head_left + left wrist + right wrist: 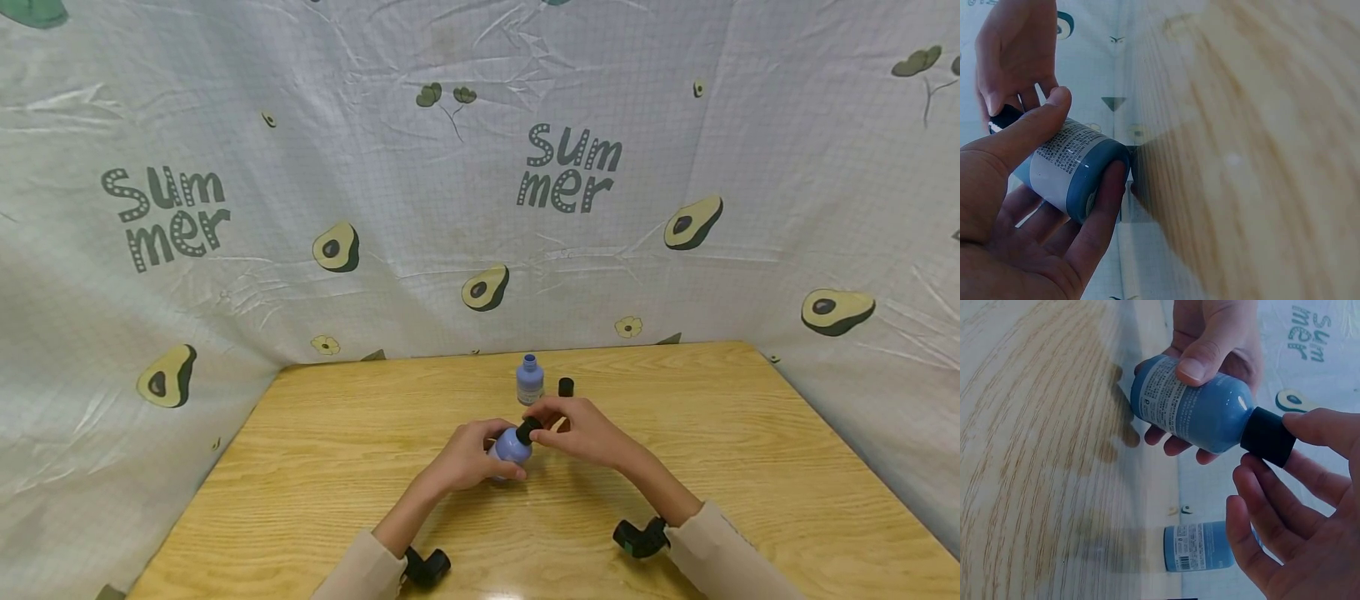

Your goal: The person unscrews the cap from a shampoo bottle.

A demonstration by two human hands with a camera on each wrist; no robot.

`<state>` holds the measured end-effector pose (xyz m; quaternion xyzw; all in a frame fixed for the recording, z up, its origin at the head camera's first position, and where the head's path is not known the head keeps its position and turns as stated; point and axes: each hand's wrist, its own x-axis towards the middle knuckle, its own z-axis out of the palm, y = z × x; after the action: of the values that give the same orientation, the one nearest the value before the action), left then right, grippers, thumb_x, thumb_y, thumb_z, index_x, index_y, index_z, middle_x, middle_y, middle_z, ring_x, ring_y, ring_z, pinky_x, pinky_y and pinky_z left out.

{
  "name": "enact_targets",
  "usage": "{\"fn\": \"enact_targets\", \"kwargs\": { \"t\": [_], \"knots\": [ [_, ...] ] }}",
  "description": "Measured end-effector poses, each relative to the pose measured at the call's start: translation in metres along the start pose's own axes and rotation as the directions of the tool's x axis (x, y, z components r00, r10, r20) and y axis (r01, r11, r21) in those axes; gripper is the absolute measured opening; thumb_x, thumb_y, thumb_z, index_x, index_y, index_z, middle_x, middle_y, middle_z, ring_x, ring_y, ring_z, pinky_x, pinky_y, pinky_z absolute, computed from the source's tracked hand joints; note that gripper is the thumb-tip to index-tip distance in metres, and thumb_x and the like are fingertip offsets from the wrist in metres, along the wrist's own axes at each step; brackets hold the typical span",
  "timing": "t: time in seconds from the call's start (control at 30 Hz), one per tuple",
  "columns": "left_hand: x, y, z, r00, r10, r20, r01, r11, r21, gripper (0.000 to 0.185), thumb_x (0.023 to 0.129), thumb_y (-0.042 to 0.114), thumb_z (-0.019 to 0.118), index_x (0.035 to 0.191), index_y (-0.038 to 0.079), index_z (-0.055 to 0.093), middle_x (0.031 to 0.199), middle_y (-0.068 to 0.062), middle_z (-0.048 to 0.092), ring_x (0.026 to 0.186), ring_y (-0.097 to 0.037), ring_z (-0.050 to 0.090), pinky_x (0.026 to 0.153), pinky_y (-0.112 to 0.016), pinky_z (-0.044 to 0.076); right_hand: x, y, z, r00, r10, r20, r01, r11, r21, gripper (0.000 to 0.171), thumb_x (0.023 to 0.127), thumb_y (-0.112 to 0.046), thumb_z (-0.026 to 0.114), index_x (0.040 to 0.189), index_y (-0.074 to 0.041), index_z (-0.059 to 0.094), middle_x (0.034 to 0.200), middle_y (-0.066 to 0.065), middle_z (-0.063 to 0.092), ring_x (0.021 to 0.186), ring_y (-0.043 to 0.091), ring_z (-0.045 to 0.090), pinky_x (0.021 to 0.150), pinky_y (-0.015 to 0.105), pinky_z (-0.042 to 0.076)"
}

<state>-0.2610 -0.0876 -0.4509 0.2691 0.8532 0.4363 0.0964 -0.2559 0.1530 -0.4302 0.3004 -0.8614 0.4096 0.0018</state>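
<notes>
Bottle (513, 445) of smooth blue plastic, probably light and a little slippery, is held tilted above the table (300, 467). Left hand (468, 457) fingers wrap its body; right hand (581, 432) fingers pinch the black cap (528, 430).

Open bottle (529, 379) + loose cap (566, 387) just behind hands, prob. blocking fwd reach; table (750, 433) sides free.

Held bottle (1210, 415): blue plastic, showing a glossy highlight; paper-like printed label.
Cap (1267, 436): black, looking matt.
Tabletop (750, 467): light wood, grain showing, smooth with slight sheen.
Backdrop cloth (465, 208): printed fabric, looking creased and matt.
</notes>
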Motion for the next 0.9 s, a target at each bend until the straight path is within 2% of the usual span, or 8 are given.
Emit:
{"fn": "enact_targets", "kwargs": {
  "t": [0.17, 0.33, 0.47, 0.63, 0.9],
  "knots": [
    [0.0002, 0.0000, 0.0002, 1.000, 0.003, 0.002, -0.003, 1.000, 0.004, 0.053, 0.081, 0.024, 0.090, 0.129, 0.012, 0.069, 0.121, -0.007, 0.072, 0.109, -0.026, 0.070, 0.084, -0.039, 0.058, 0.0003, -0.0009, -0.0004, 1.000, -0.014, 0.012, 0.014, 1.000, 0.013, 0.035, 0.098, -0.021, 0.070, 0.128, -0.003, 0.068, 0.110, 0.005, 0.072, 0.098, 0.012, 0.066, 0.082, 0.026, 0.056],
    [0.0003, -0.0001, 0.0001, 1.000, 0.005, 0.001, -0.005, 1.000, 0.007, 0.051, 0.082, 0.024, 0.090, 0.127, 0.012, 0.070, 0.119, -0.007, 0.072, 0.106, -0.024, 0.070, 0.083, -0.038, 0.058, 0.0003, -0.0013, -0.0003, 1.000, 0.006, -0.007, -0.006, 1.000, 0.008, 0.040, 0.097, -0.029, 0.072, 0.128, -0.004, 0.067, 0.105, 0.003, 0.071, 0.094, 0.012, 0.065, 0.079, 0.028, 0.055],
    [0.0000, -0.0001, 0.0000, 1.000, 0.002, 0.001, -0.002, 1.000, -0.001, 0.052, 0.082, 0.023, 0.090, 0.129, 0.012, 0.069, 0.119, -0.007, 0.072, 0.106, -0.024, 0.070, 0.083, -0.038, 0.058, 0.0006, -0.0003, 0.0004, 0.999, 0.024, -0.026, -0.024, 1.000, -0.002, 0.033, 0.097, -0.034, 0.073, 0.119, -0.010, 0.069, 0.099, 0.000, 0.070, 0.090, 0.010, 0.064, 0.076, 0.029, 0.054],
    [-0.0001, -0.0004, 0.0000, 1.000, 0.002, 0.003, -0.002, 1.000, -0.003, 0.053, 0.082, 0.022, 0.090, 0.129, 0.012, 0.069, 0.120, -0.007, 0.072, 0.107, -0.026, 0.070, 0.085, -0.040, 0.059, 0.0011, 0.0006, 0.0004, 1.000, 0.019, -0.019, -0.018, 1.000, 0.011, 0.023, 0.098, -0.031, 0.072, 0.114, -0.014, 0.070, 0.098, -0.001, 0.070, 0.089, 0.009, 0.064, 0.077, 0.029, 0.055],
    [0.0008, -0.0012, 0.0001, 1.000, 0.007, -0.004, -0.007, 1.000, 0.011, 0.053, 0.081, 0.024, 0.090, 0.128, 0.011, 0.070, 0.119, -0.007, 0.073, 0.105, -0.024, 0.070, 0.084, -0.039, 0.058, 0.0003, -0.0023, -0.0009, 1.000, -0.011, -0.001, 0.011, 0.999, 0.032, 0.029, 0.098, -0.022, 0.071, 0.122, -0.006, 0.068, 0.110, 0.005, 0.071, 0.095, 0.011, 0.064, 0.081, 0.028, 0.056]
  ]
}}
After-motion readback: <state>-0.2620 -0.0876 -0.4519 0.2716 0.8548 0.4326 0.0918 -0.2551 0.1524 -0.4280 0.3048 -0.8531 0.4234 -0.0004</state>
